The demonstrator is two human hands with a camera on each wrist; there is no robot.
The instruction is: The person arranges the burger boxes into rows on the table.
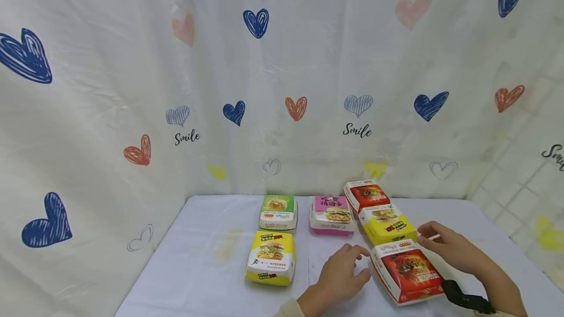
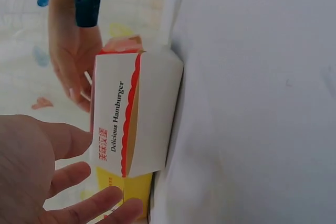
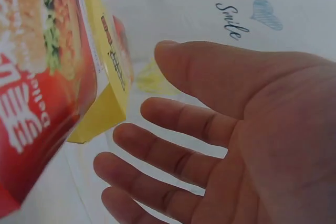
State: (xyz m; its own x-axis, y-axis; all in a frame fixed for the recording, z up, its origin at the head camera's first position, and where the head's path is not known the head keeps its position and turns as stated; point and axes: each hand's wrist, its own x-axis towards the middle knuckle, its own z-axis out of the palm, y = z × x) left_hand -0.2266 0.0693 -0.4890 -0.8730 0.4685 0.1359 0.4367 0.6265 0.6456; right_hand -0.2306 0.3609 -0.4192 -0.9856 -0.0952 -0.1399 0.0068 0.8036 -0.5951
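Observation:
A red hamburger box [image 1: 411, 273] lies at the near right of the table, its white side with "Delicious Hamburger" lettering facing my left wrist camera. My left hand [image 1: 339, 275] is just left of it, fingers spread and fingertips close to its left edge. On the other side, my right hand [image 1: 451, 251] has its fingertips near the right corner of a yellow hamburger box [image 1: 389, 224]. In the right wrist view the right fingers [image 3: 163, 153] are extended and apart, with nothing in the palm. The yellow box sits directly behind the near red one.
Another red box [image 1: 367, 193] stands behind the yellow one, completing a slanted row. Left of it is a pink box [image 1: 331, 215]. Farther left, a green box [image 1: 278, 213] stands behind a yellow-and-white box [image 1: 270, 258]. A heart-printed curtain [image 1: 308, 62] hangs behind the white table [image 1: 189, 258].

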